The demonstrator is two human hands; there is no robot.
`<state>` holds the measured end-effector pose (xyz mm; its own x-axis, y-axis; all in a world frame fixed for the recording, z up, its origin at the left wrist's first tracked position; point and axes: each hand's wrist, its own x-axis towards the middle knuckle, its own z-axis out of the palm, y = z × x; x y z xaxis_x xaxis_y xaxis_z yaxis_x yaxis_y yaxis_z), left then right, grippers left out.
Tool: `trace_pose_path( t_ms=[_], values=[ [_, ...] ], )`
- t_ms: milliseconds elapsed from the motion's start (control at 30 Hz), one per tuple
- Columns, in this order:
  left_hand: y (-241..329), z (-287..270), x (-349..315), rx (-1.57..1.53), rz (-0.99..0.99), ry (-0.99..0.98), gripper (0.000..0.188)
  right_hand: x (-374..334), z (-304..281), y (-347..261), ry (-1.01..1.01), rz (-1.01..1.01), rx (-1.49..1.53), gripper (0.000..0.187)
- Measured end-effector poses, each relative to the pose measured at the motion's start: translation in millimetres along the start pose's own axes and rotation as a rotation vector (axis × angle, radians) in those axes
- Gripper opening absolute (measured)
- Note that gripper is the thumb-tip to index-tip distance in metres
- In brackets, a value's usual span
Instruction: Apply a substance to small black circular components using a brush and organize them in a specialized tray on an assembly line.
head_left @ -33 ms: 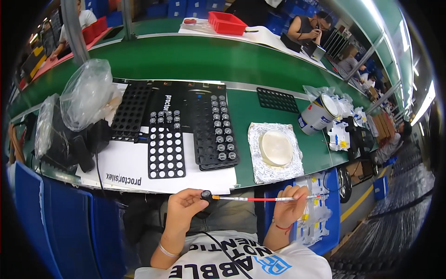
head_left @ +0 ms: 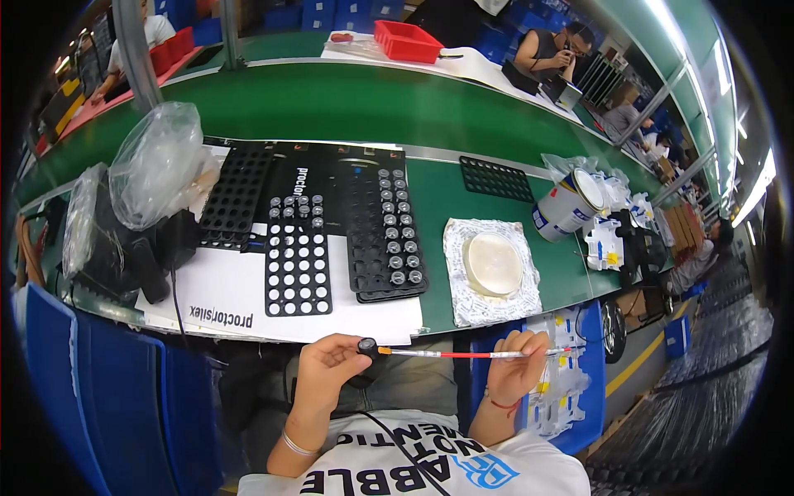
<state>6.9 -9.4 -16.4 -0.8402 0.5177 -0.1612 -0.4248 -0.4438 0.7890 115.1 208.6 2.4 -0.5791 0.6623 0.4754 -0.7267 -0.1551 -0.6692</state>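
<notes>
In front of my lap, my left hand (head_left: 327, 365) pinches a small round black part (head_left: 367, 347) between thumb and fingers. My right hand (head_left: 516, 368) grips a thin paintbrush (head_left: 463, 355) with a red and white handle. Its orange-brown bristles meet the right side of the black part. On the bench ahead, a black tray with round holes (head_left: 298, 311) carries several small round parts in its far rows. To its right, another black tray (head_left: 364, 263) has similar clear-topped parts along its right side. A shallow whitish dish (head_left: 494, 263) sits on crumpled printed paper (head_left: 460, 310).
A metal can (head_left: 556, 217) lies tilted at the right, near white plastic pieces (head_left: 605, 245). Clear plastic bags (head_left: 149, 178) crowd the left. Another black tray (head_left: 496, 178) lies farther back. Blue bins (head_left: 116, 405) flank me. A co-worker (head_left: 546, 54) sits across the bench.
Both hands keep their hold, and the brush stays at the black part. Only the view has shifted very slightly.
</notes>
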Motion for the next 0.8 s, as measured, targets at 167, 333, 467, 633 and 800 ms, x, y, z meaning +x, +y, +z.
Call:
trace_pose_path(
  t_ms=[167, 333, 467, 633, 800],
  values=[
    [0, -5, -3, -0.039, 0.011, -0.016, 0.021, -1, 4, 0, -0.074, 0.012, -0.032, 0.026],
    [-2, -7, -2, -0.068, -0.002, -0.027, 0.022, 0, 7, 1, -0.088, 0.035, -0.043, 0.025],
    [-4, -9, -1, -0.094, -0.002, -0.039, 0.022, 2, 10, 2, -0.090, 0.054, -0.087, 0.025],
    [-6, -10, 0, -0.117, -0.026, -0.043, 0.021, 2, 2, 5, -0.084, 0.044, -0.066, 0.024],
    [-11, -13, 1, -0.174, -0.078, -0.056, 0.020, 4, 2, 4, -0.080, 0.038, -0.093, 0.023]
  ],
)
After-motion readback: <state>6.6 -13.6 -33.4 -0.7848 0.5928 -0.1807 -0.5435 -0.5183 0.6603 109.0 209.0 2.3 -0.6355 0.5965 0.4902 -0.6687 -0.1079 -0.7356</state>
